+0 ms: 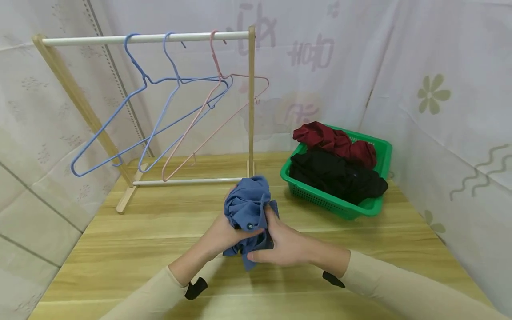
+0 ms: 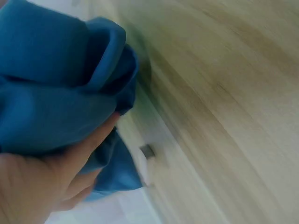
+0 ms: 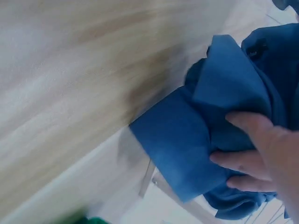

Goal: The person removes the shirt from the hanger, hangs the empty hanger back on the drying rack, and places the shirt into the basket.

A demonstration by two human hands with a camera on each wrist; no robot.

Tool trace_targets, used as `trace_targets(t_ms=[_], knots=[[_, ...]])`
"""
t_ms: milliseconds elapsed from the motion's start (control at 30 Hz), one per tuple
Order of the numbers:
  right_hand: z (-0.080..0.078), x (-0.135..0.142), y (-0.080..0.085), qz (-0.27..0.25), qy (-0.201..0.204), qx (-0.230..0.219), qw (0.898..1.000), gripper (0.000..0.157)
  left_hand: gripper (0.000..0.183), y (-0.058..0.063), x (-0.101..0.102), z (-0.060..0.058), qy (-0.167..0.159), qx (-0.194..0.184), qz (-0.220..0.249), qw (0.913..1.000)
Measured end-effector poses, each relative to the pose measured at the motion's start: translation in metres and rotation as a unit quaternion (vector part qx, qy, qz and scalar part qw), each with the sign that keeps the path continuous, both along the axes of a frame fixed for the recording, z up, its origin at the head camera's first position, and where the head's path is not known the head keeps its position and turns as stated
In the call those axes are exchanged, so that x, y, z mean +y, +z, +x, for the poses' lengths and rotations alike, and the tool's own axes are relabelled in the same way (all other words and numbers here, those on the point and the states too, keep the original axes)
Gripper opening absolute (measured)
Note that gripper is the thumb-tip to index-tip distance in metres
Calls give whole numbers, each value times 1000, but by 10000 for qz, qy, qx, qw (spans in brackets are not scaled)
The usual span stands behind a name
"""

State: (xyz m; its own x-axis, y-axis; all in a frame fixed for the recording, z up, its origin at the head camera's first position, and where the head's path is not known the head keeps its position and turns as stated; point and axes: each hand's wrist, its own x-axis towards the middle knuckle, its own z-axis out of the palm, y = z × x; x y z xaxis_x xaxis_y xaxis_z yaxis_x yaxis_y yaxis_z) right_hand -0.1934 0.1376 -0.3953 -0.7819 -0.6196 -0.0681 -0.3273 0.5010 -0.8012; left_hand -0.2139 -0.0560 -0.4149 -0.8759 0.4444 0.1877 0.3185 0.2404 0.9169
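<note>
A crumpled blue garment (image 1: 248, 202) is held up over the table in front of me, with a small dark label at one fold. My left hand (image 1: 224, 233) grips it from the left side, thumb laid across the front. On the other side my right hand (image 1: 290, 242) holds it, thumb low and fingers partly hidden behind the cloth. Folds of the garment (image 2: 46, 51) cover part of the left fingers in the left wrist view. A flat pointed flap sticks out beside the right fingers in the right wrist view.
A wooden rack (image 1: 251, 102) with a white bar stands at the back left, carrying two blue hangers (image 1: 100, 129) and a pink hanger (image 1: 192, 124). To the right, a green basket (image 1: 316, 202) contains a dark red garment (image 1: 332, 140) and a black garment (image 1: 336, 173).
</note>
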Motion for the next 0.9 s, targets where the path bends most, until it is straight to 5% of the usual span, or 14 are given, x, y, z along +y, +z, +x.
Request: trace_targets(t_ms=[133,267,333,400,533,633,733,833,900], knots=[[-1,-1,-5,57,723,-139,9973,124,88,-4,1,-6,-547,1033,-509,9918],[-3,8,-5,481,1277,-299,9902,116,105,-3,-6,-7,345,1595,-1546,9744],[-5,14,-1,938,1361,-187,9861,110,111,0,-12,-5,714,1774,-2380,9522],[-7,21,6,1570,1240,-23,9798,107,119,3,-17,-3,915,2041,-3253,9188],[-10,30,23,2265,605,-113,9721,118,118,5,-17,-2,844,2714,-4346,8546],[-7,27,27,2130,53,-79,9770,125,118,-2,-8,2,349,2742,-4733,8364],[0,17,22,2470,-274,457,9676,132,121,-13,5,12,-308,2648,-5124,8163],[6,9,12,3266,-277,1157,9376,140,117,-20,17,24,-725,2656,-5603,7812],[8,5,4,3656,-203,1442,9193,144,115,-21,21,29,-827,2559,-5771,7712]])
